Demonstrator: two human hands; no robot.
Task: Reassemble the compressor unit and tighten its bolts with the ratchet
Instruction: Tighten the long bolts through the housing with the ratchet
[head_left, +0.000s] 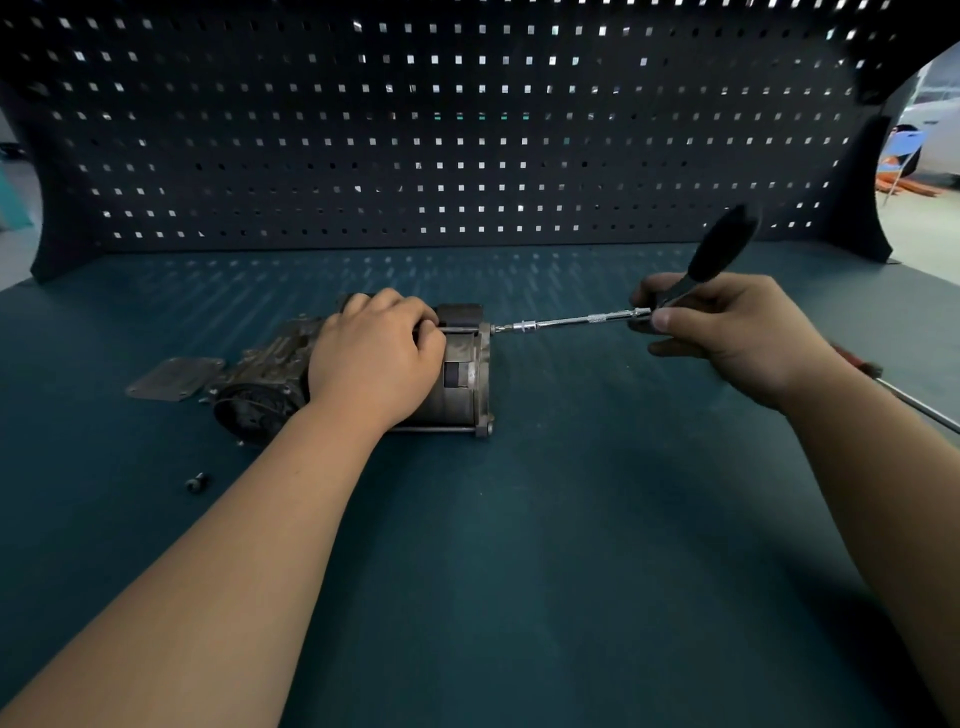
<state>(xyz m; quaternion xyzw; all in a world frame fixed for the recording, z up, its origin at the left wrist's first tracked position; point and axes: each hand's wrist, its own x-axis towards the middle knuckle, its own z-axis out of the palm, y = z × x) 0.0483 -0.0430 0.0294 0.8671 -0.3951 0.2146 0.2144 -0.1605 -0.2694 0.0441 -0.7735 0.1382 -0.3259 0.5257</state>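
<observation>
Hands both occupied. On the dark teal surface (571, 519), left hand (374, 358) curls over the grey metal compressor unit (462, 379) to steady it. Right hand (727, 332) grips the chrome, black-handled ratchet (571, 323) at its head, extension reaching the end plate. Flat grey cover plate (169, 378) and small loose bolt (196, 483) lie beside. Socket contact too small to confirm.

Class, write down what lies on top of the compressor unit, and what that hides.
The left hand lies on the compressor unit, fingers curled over its upper edge beside a black block. It hides the housing's middle; what is beneath cannot be seen.
</observation>
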